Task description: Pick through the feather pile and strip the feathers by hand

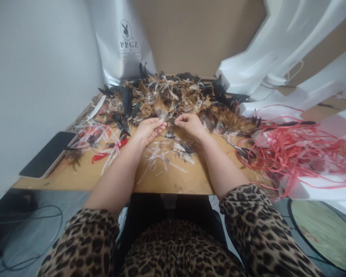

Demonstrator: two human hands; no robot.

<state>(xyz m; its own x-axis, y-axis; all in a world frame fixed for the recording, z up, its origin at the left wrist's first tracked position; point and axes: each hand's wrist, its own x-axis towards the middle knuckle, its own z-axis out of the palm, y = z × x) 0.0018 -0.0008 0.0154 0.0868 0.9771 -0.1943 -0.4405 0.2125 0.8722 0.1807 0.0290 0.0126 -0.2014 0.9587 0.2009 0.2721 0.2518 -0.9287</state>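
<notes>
My left hand [149, 130] pinches a small brown feather [160, 108] with a pale, fluffy base between thumb and fingertips; its other fingers curl loosely, palm up. Just to the right, my right hand [192, 124] has thumb and forefinger pressed together, and whatever lies between them is too small to make out. Behind both hands spreads a wide heap of brown, black and cream feathers [175, 90]. Below the hands, clear narrow strips [158, 157] and a little pile of feather bits [184, 150] lie on the wooden table [173, 184].
A phone [47, 156] lies at the left edge, near red feathers [100, 156] and more clear strips. Scissors [242, 151] rest right of my right forearm, beside a tangle of red ribbon [302, 152]. A silver PPGZ bag [123, 57] and cardboard [196, 38] stand behind.
</notes>
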